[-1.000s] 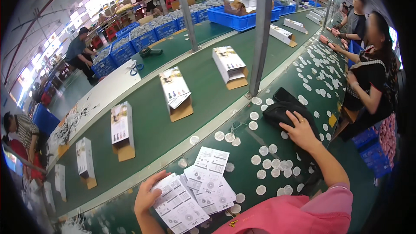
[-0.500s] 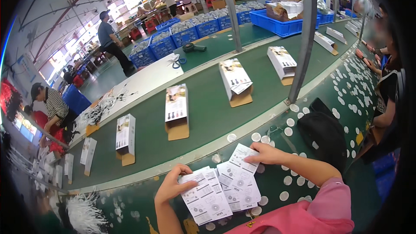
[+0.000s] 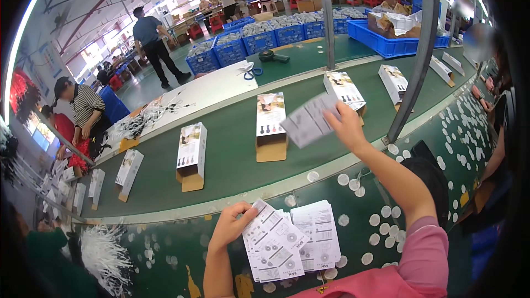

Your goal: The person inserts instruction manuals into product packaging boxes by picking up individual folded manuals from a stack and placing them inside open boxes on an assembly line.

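clearly the thing in hand was a single printed leaflet (image 3: pixel 308 123), pinched at its right edge in the right hand (image 3: pixel 345 127), which was stretched out over the green conveyor belt (image 3: pixel 232 154). the sheet hung in the air just beside the open white carton (image 3: pixel 271 124) standing near the middle of that belt, blurred and slightly bowed. the right fingers were closed on the paper; how tight the pinch was could not be told.

the left hand (image 3: pixel 229 226) lay on the near side of the belt, on the dotted green workbench (image 3: pixel 165 254), thumb and fingers narrow and pressing the left edge of a stack of leaflets (image 3: pixel 290 240) fanned flat there.

judging by its bend, the leaflet was very light, thin and limp, probably folded paper with a smooth face. it would flutter and curl if held by one corner, and could slip from dry fingers or crease if squeezed hard. a pinch along one edge, thumb on top and fingers below, looked the surest hold, and sheets in the stack likely clung together, so peeling from a free corner would separate them.

further along the belt from that carton stood more open cartons: one (image 3: pixel 190 154) to its left, another (image 3: pixel 343 89) to its right. blue crates (image 3: pixel 259 41) sat beyond the belt.
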